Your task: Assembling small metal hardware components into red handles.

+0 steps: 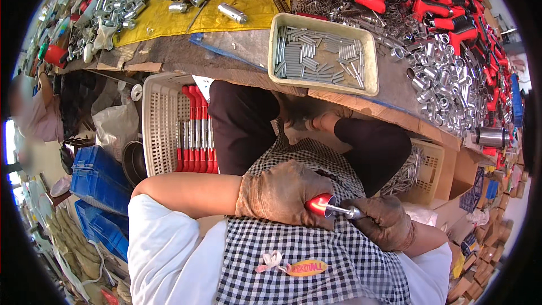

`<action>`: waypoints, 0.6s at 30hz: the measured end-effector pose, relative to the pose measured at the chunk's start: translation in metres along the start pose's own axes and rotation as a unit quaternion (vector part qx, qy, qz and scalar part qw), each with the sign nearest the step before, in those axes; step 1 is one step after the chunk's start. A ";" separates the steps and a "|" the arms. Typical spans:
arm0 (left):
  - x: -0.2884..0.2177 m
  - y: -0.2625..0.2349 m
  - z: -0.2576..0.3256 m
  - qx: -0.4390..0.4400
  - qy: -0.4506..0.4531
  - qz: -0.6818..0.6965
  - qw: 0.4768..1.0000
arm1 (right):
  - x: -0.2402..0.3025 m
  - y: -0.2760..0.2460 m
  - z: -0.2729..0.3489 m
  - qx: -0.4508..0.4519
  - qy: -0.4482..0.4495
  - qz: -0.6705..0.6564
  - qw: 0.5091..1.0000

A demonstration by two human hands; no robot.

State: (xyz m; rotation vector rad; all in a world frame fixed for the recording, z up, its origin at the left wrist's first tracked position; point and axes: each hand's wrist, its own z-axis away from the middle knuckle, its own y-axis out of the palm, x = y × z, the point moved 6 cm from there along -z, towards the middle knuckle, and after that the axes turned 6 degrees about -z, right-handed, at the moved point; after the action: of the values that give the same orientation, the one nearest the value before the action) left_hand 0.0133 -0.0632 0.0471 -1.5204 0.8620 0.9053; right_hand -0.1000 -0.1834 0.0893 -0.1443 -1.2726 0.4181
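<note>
Both my hands wear brown, stained work gloves and meet over my lap. My left hand (282, 192) is closed around a red tubular handle (319, 205), whose open metal-rimmed end faces right. A shiny metal rod (340, 209) runs from that end to my right hand (387, 225). The fingers of my right hand are closed on the rod, around a thicker rounded part. My gloves hide most of the handle and the rod's far end.
On the bench ahead, a cream tray (370, 73) holds many metal pins (293, 59). Metal sleeves (440, 82), springs (322, 3) and red handles (370, 1) lie heaped around it. A white basket (155, 135) with red-ended rods stands left of my legs, near blue bins (99, 172).
</note>
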 end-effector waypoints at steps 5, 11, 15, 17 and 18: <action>-0.002 0.001 0.001 -0.026 0.015 0.024 0.999 | -0.001 0.001 0.002 -0.008 -0.018 0.001 1.000; 0.000 0.003 -0.002 0.002 0.003 0.047 0.999 | -0.001 0.002 0.003 -0.015 -0.031 0.002 0.999; 0.002 0.001 -0.004 0.020 0.000 0.033 0.999 | 0.000 0.001 -0.001 -0.015 -0.020 -0.002 1.000; 0.003 -0.001 -0.003 -0.005 -0.001 0.058 0.998 | -0.003 0.002 -0.001 -0.023 -0.028 -0.004 0.999; 0.004 0.000 -0.003 -0.004 0.002 0.054 0.999 | -0.005 0.002 0.000 -0.030 -0.035 -0.005 0.999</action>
State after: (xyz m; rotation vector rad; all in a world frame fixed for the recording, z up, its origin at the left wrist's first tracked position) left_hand 0.0155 -0.0667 0.0440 -1.4949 0.9516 0.9864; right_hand -0.1016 -0.1829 0.0844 -0.1746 -1.3545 0.3793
